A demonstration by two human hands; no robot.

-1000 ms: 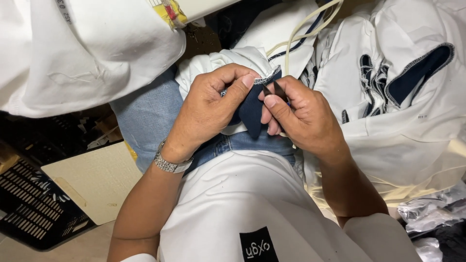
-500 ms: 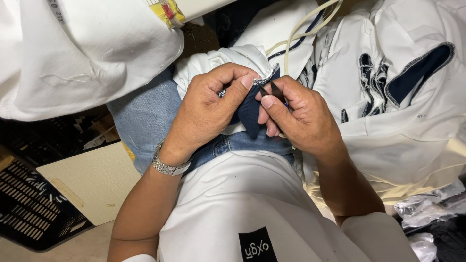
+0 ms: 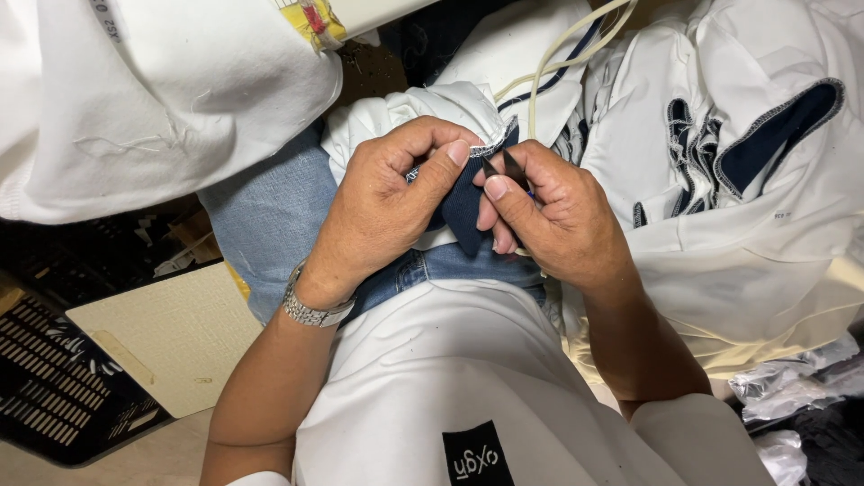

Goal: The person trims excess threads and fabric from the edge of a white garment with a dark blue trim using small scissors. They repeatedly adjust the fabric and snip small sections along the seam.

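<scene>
Collar (image 3: 463, 211) pinched between, seemingly, both hands (image 3: 468, 202).

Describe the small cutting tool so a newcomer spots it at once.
Start at the person's lap, where both hands meet over a navy fabric piece. The thread snips sit in the right hand: two thin black pointed blades, the only dark metal among cloth.

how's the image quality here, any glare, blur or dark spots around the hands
Head view: even overhead light, left hand and right hand sharp, the navy fabric piece and small black snips crisp; white garments at upper left run bright and lose some fold detail; the black crate at lower left sinks into shadow; slight wide-angle stretch at the edges.
</scene>
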